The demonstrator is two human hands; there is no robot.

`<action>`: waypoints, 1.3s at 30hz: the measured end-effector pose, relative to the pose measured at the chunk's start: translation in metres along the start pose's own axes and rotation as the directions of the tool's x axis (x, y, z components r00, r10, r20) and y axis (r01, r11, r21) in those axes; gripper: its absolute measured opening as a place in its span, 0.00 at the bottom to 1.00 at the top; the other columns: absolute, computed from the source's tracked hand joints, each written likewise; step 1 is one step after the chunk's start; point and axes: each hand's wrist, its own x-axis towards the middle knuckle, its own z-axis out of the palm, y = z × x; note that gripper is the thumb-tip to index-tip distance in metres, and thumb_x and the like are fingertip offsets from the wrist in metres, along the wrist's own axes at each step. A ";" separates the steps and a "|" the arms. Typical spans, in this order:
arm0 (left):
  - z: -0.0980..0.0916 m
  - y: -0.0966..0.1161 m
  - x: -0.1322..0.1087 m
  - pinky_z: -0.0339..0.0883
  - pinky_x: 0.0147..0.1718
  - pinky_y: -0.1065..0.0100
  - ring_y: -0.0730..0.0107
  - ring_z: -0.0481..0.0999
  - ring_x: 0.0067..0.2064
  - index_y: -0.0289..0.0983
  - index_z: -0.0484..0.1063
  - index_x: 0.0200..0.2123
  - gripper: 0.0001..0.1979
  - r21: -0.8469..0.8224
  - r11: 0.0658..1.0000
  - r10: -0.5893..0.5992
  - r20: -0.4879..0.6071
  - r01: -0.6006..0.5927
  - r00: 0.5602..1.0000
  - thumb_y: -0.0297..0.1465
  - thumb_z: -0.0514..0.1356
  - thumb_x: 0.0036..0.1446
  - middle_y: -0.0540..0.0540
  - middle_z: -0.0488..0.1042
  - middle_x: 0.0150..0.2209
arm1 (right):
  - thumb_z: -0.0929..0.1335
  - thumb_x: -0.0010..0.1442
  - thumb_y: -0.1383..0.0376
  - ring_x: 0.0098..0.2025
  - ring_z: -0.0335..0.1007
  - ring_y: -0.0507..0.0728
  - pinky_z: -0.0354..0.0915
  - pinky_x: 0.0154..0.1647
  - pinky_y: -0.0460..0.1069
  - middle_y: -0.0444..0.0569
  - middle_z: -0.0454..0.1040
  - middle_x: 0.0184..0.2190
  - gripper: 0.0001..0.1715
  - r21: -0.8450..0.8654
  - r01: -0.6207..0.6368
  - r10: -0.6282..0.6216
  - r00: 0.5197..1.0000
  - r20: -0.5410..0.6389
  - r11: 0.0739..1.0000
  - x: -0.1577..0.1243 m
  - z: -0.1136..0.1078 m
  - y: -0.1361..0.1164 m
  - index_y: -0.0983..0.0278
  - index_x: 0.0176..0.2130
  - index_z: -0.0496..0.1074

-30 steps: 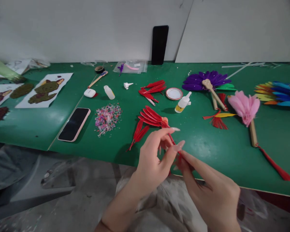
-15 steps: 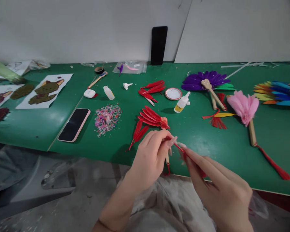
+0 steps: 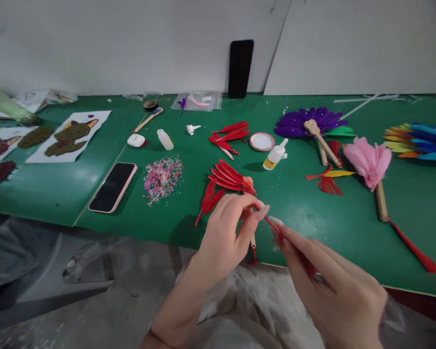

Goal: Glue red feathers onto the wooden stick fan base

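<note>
My left hand (image 3: 227, 237) pinches the handle end of a red feather fan (image 3: 229, 178) that lies on the green table (image 3: 312, 218). Its thumb and fingers are closed near the fan's wooden stick, with a short red loop hanging below. My right hand (image 3: 334, 286) is pinched on a red cord or tassel (image 3: 276, 228) that runs up to the left hand's fingertips. Loose red feathers (image 3: 209, 201) lie just left of the fan.
A phone (image 3: 112, 187) and a heap of coloured flakes (image 3: 163, 176) lie to the left. A glue bottle (image 3: 275, 155), a lid (image 3: 262, 141), more red feathers (image 3: 229, 134), a purple fan (image 3: 310, 122), a pink fan (image 3: 370, 162) and a multicoloured fan (image 3: 419, 140) lie beyond.
Both hands have shifted slightly right and lower. The left fingers have closed from spread to a pinch, and the right hand has drawn the red cord out to the right.
</note>
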 end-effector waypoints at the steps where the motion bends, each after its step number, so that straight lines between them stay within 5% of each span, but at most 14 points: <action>1: -0.001 0.000 0.000 0.66 0.33 0.71 0.74 0.71 0.33 0.37 0.68 0.40 0.04 0.003 1.000 0.002 0.014 -0.002 1.000 0.29 0.56 0.62 0.49 0.70 0.31 | 0.69 0.58 0.74 0.19 0.72 0.49 0.67 0.23 0.43 0.40 0.78 0.23 0.16 0.000 -0.001 0.001 1.000 -0.001 1.000 0.000 0.000 0.000 0.60 0.45 0.75; 8: -0.004 0.000 -0.002 0.67 0.34 0.69 0.70 0.73 0.37 0.37 0.65 0.38 0.05 0.038 0.999 -0.008 0.077 0.005 0.997 0.27 0.50 0.65 0.45 0.73 0.35 | 0.69 0.58 0.74 0.20 0.73 0.49 0.68 0.23 0.44 0.41 0.78 0.23 0.17 0.011 0.009 -0.009 1.000 0.010 1.000 0.000 0.004 0.000 0.60 0.46 0.75; 17: 0.000 0.000 -0.002 0.67 0.32 0.67 0.71 0.72 0.32 0.37 0.65 0.34 0.11 0.034 0.999 -0.016 -0.018 0.016 1.000 0.27 0.45 0.66 0.46 0.71 0.30 | 0.68 0.59 0.73 0.20 0.73 0.49 0.70 0.25 0.43 0.40 0.79 0.24 0.15 -0.003 0.001 -0.001 1.000 -0.007 1.000 0.001 0.003 -0.005 0.59 0.45 0.76; 24: -0.003 0.003 -0.004 0.66 0.33 0.69 0.72 0.71 0.33 0.37 0.65 0.39 0.04 -0.022 1.000 -0.020 0.050 0.021 0.999 0.31 0.55 0.62 0.48 0.71 0.33 | 0.68 0.58 0.73 0.21 0.75 0.50 0.71 0.26 0.43 0.41 0.80 0.26 0.15 0.002 -0.002 0.002 1.000 -0.007 1.000 0.000 0.002 -0.002 0.59 0.44 0.76; 33: -0.002 0.005 -0.004 0.66 0.32 0.68 0.71 0.69 0.31 0.37 0.65 0.36 0.10 -0.017 0.998 -0.059 0.053 0.060 0.997 0.29 0.46 0.66 0.48 0.69 0.28 | 0.68 0.58 0.74 0.20 0.74 0.50 0.69 0.25 0.44 0.41 0.79 0.24 0.14 -0.005 -0.003 0.003 1.000 -0.015 1.000 -0.001 0.000 -0.002 0.60 0.43 0.76; 39: -0.001 0.007 -0.005 0.65 0.31 0.70 0.72 0.70 0.33 0.38 0.66 0.39 0.04 -0.075 0.994 -0.070 0.053 0.074 0.996 0.31 0.54 0.63 0.48 0.71 0.33 | 0.68 0.59 0.73 0.20 0.72 0.48 0.68 0.24 0.43 0.40 0.78 0.24 0.12 0.007 -0.013 0.014 1.000 -0.023 1.000 -0.001 0.001 -0.002 0.61 0.42 0.75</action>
